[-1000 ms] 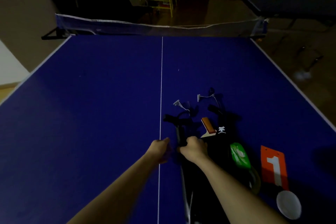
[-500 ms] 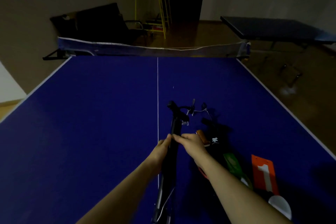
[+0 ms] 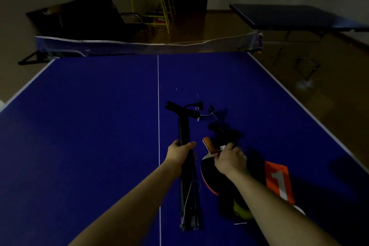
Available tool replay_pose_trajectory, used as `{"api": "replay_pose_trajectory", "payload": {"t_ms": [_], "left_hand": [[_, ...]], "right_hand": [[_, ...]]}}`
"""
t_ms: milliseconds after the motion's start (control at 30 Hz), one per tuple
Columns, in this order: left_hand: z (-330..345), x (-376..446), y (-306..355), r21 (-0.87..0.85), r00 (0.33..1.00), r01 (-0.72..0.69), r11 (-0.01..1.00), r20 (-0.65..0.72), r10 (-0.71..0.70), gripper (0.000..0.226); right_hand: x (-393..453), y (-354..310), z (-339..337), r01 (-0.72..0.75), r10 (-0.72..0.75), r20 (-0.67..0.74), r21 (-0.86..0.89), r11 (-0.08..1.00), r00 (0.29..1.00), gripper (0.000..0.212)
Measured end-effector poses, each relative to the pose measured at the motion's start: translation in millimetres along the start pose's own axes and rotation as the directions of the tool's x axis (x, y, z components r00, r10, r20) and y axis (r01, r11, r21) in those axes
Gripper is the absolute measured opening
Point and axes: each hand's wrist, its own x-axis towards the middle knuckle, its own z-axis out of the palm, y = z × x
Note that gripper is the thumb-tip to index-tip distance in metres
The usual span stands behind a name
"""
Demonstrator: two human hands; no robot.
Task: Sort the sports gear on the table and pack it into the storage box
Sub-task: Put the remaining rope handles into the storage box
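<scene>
Gripping the folded net post (image 3: 184,136), left hand (image 3: 179,151); right hand (image 3: 229,158) seemingly pinching paddle handle (image 3: 208,144).

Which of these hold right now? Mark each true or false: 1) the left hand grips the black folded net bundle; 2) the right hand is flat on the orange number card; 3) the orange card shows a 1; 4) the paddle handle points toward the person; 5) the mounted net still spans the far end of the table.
1) True: the left hand grips the black folded net bundle.
2) False: the right hand is at the paddle, beside its handle; the orange card lies apart to its right.
3) True.
4) False: the handle points away, toward the mounted net.
5) True.
</scene>
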Motion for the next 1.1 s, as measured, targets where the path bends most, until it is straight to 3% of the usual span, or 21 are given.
{"api": "replay_pose_trajectory", "payload": {"t_ms": [133, 267, 367, 500, 567, 700, 800, 900, 967, 1100], "left_hand": [[16.1, 13.8, -10.3, 0.035, 0.999, 0.025, 0.999, -0.022, -0.024, 0.034], [23.5, 19.4, -15.7, 0.044, 0.997, 0.044, 0.998, -0.058, -0.042, 0.031], [24.0, 16.9, -18.3, 0.027, 0.996, 0.051, 0.998, -0.069, -0.049, 0.029], [21.0, 12.0, -15.8, 0.0, 0.994, 0.048, 0.999, -0.098, -0.048, 0.031], [18.7, 8.4, -11.0, -0.006, 0.991, 0.029, 1.0, -0.129, -0.03, 0.031], [12.9, -7.8, -2.0, -0.019, 0.977, -0.065, 0.998, -0.203, 0.059, 0.026], [2.8, -23.8, 2.9, -0.033, 0.946, -0.179, 0.983, -0.278, 0.163, 0.023], [-12.8, -40.3, 9.8, -0.05, 0.926, -0.224, 0.973, -0.323, 0.196, 0.023], [-24.3, -50.1, 12.6, -0.055, 0.923, -0.223, 0.973, -0.333, 0.192, 0.025], [-50.4, -72.4, 4.7, -0.075, 0.918, -0.218, 0.973, -0.355, 0.178, 0.029]], "right_hand": [[9.1, 6.7, 10.7, 0.0, -0.001, 0.017, 0.049, 0.999, 1.0, 0.047], [13.3, 8.6, 6.5, 0.05, -0.05, 0.013, -0.057, 0.997, 0.999, 0.044], [13.3, 11.0, 5.5, 0.04, -0.039, 0.033, -0.022, 0.999, 0.999, 0.037], [2.6, 9.5, 3.6, 0.04, -0.037, -0.098, 0.028, 0.999, 0.995, 0.047], [-4.3, 3.7, -4.1, 0.069, -0.054, -0.11, 0.137, 0.988, 0.992, 0.053], [-20.3, -13.2, -21.6, 0.1, -0.058, -0.091, 0.569, 0.816, 0.994, 0.056], [-34.2, -26.3, -30.3, 0.105, -0.044, -0.102, 0.737, 0.668, 0.994, 0.05], [-48.9, -42.3, -35.7, 0.107, -0.097, -0.065, 0.834, 0.542, 0.993, 0.047], [-57.6, -51.6, -35.9, 0.112, -0.157, -0.035, 0.849, 0.516, 0.987, 0.047], [-79.5, -72.5, -29.5, 0.178, -0.339, -0.006, 0.861, 0.477, 0.941, 0.023]]}}
